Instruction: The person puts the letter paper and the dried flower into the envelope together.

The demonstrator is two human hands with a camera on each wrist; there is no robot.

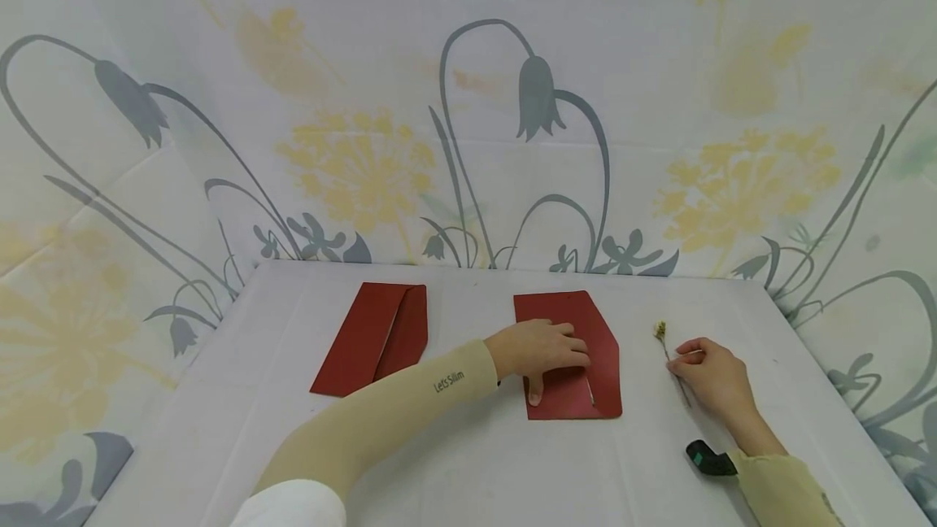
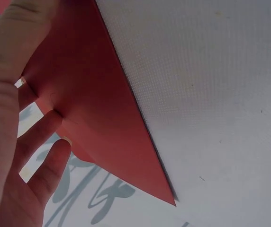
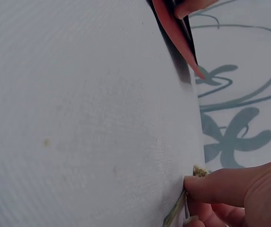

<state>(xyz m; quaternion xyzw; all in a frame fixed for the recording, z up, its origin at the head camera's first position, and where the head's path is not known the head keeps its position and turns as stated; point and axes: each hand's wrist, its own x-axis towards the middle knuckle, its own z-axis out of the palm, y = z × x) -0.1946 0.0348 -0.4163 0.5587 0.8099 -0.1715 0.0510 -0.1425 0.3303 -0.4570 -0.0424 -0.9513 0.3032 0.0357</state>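
My left hand (image 1: 536,350) lies across a red envelope (image 1: 560,401) right of the table's middle, its thumb near the lower left corner. In the left wrist view its relaxed fingers (image 2: 48,161) touch the face of the envelope (image 2: 97,90). The envelope's flap points right, and a pale line shows below the fingers. To the right, my right hand (image 1: 716,381) pinches the thin stem of a small dried flower (image 1: 660,331) between thumb and forefinger. In the right wrist view, part of the flower head (image 3: 200,171) shows beyond the thumb.
A second red envelope (image 1: 355,348) lies at the left, partly behind the left sleeve (image 1: 410,397). The white tabletop (image 1: 468,470) runs back to a flower-patterned cloth (image 1: 351,63). A black device (image 1: 708,459) sits by the right wrist.
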